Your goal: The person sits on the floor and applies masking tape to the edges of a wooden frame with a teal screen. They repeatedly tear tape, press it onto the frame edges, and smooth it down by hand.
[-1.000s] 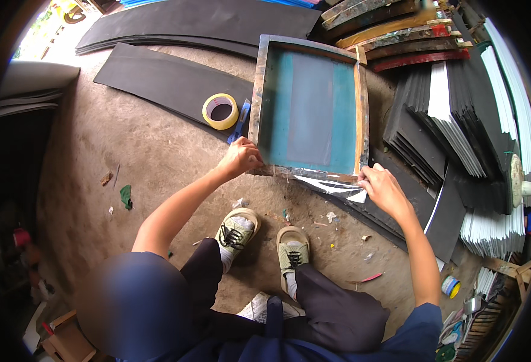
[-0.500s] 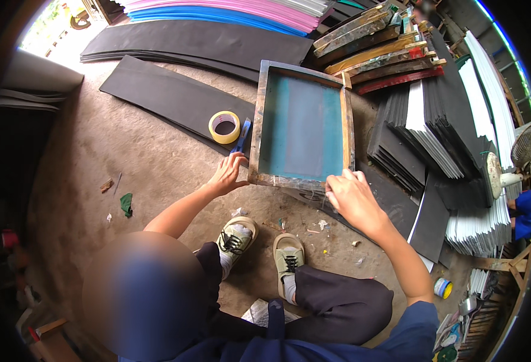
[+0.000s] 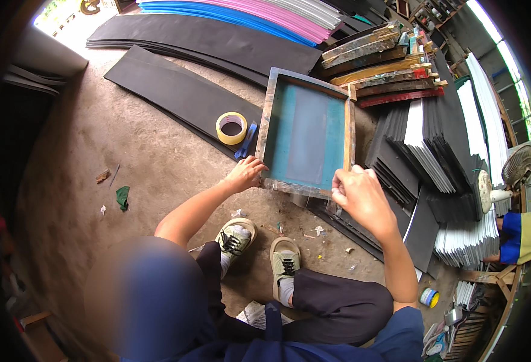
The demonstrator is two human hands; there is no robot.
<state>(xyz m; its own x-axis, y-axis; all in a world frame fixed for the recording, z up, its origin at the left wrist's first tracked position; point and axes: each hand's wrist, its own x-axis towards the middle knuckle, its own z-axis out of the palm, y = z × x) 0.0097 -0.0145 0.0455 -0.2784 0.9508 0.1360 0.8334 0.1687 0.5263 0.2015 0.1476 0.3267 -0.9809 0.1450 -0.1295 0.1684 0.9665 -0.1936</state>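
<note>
The screen-printing frame (image 3: 308, 136), a wooden box shape with blue-green mesh, is in the middle, in front of the person, with its far end up by the black foam sheets (image 3: 175, 87). The left hand (image 3: 245, 175) is bent around its near left corner and looks clamped there, maybe so the frame won't slide. The right hand (image 3: 360, 196) is by the near right corner, with its fingers curled in. I cannot tell what, if anything, they pinch, because the hand covers that spot. Something see-through and blurry hangs along the near edge, between the hands. The tape roll (image 3: 232, 140) lies flat on the sheets, left of the frame, and the blue box cutter (image 3: 246, 143) sits between roll and frame. Both are near the left hand, so they look easy to grab. More wooden frames (image 3: 380, 66) are piled at the far right, likely to save room.
</note>
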